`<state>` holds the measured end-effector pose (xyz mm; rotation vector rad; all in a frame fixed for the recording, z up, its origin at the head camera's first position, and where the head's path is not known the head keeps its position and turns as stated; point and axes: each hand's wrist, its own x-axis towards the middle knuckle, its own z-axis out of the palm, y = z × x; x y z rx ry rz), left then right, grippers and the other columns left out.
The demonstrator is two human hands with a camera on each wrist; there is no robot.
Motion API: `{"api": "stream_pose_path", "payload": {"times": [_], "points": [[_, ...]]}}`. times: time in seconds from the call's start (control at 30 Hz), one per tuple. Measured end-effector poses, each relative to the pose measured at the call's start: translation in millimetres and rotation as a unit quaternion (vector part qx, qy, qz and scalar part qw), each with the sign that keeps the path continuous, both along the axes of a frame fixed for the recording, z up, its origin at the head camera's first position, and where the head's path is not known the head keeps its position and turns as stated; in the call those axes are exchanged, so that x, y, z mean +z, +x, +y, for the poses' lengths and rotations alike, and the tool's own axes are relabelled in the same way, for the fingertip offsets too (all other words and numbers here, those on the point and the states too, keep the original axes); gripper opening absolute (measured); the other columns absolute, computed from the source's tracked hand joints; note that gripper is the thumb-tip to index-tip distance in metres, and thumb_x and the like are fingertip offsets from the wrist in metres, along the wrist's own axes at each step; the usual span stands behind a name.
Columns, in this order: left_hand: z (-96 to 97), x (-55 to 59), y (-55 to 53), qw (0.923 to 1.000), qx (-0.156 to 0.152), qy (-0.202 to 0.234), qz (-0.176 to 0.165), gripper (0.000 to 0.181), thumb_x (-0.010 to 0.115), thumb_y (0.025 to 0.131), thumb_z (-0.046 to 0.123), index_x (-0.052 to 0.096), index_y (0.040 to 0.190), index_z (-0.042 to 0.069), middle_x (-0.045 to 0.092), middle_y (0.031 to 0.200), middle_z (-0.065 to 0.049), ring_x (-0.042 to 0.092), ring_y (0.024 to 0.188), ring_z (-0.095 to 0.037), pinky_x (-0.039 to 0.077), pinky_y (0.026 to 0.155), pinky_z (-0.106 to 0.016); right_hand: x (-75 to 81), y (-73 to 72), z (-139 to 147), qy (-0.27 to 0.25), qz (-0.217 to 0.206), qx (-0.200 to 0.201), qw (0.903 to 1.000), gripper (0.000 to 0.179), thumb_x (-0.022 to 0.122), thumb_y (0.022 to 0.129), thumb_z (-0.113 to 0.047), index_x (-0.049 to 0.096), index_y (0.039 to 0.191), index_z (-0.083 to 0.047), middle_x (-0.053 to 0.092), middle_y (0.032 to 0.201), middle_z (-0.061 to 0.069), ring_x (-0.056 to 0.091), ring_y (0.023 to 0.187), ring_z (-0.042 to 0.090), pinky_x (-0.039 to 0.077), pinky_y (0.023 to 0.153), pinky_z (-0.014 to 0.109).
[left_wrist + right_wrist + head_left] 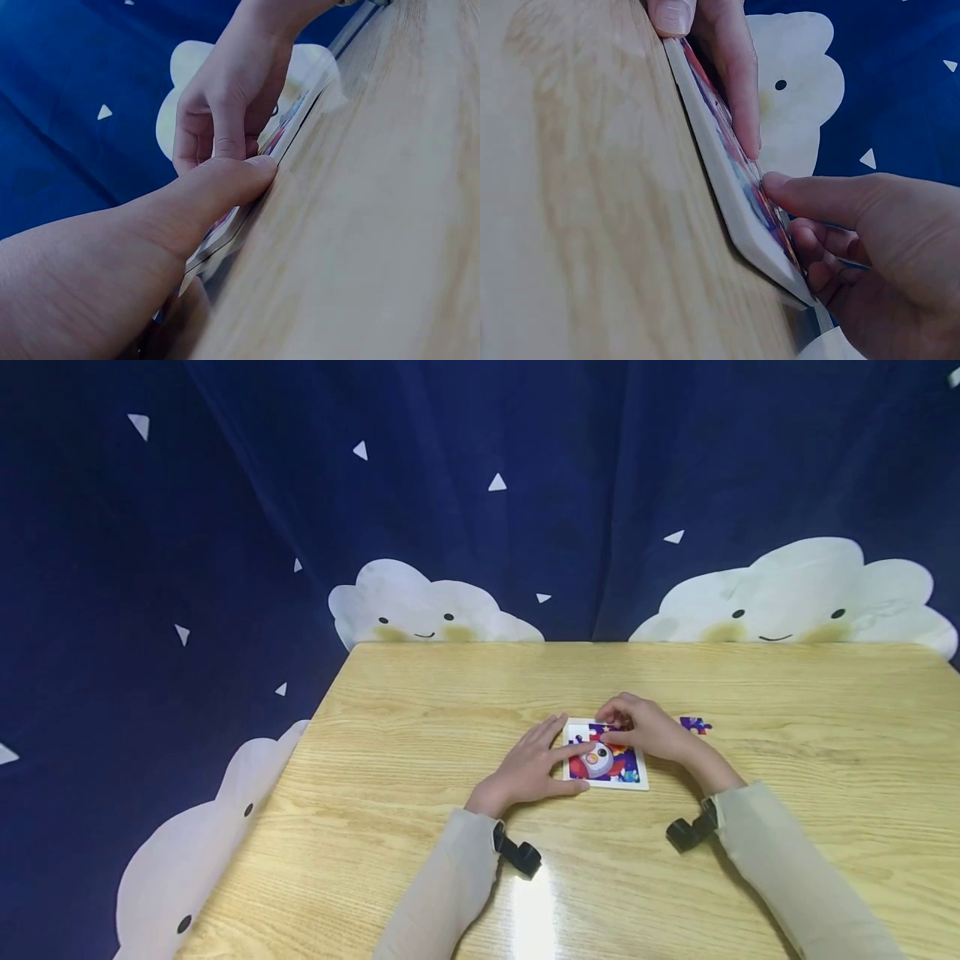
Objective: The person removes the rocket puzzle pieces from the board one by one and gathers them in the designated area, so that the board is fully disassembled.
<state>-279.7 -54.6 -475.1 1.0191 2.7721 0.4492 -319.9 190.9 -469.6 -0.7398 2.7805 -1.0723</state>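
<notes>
A jigsaw puzzle (pixel 596 764) with a snowman picture lies in a white-framed tray (pixel 630 787) on the table. My left hand (pixel 536 764) rests at its left side, fingers spread. The index finger reaches straight across the picture, and the thumb (pixel 251 171) lies at the near edge of the frame. Over the upper part is my right hand (pixel 645 727), its thumb (pixel 791 191) on the picture and its other fingers curled at the far edge. Thumb and fingers pinch a puzzle piece, mostly hidden by the hand. White backing shows at the tray's upper left.
A loose purple and blue puzzle piece (pixel 696 725) lies on the table to the right of the tray. The wooden table (pixel 420 710) ends at a dark blue curtain (pixel 450 485) printed with clouds and triangles. A black wrist camera (pixel 525 858) sits on each sleeve.
</notes>
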Motion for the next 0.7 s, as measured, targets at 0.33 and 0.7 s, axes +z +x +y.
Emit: {"api": "stream_pose_path", "payload": {"times": [0.33,0.7], "points": [[0.1,2.2,0.5,1.0,-0.003,0.002,-0.004,0.06,0.055,0.093,0.058,0.038,0.148,0.042,0.006,0.167,-0.009,0.006,0.155,-0.025,0.013,0.126,-0.045,4.9,-1.3,-2.0,0.016,-0.038,0.011,0.9991,0.021,0.068,0.092,-0.015,0.065,0.11,-0.005,0.059,0.101,0.009,0.052,0.09,0.017,0.046,0.078,0.02],[0.2,2.1,1.1,1.0,-0.007,-0.004,-0.005,0.059,0.053,0.094,0.058,0.038,0.148,0.043,0.005,0.167,-0.01,0.006,0.155,-0.026,0.014,0.125,-0.045,7.5,-1.7,-4.1,0.008,-0.075,0.028,0.9968,0.02,0.063,0.094,-0.009,0.059,0.111,0.0,0.054,0.104,0.013,0.049,0.094,0.021,0.043,0.081,0.022]]}}
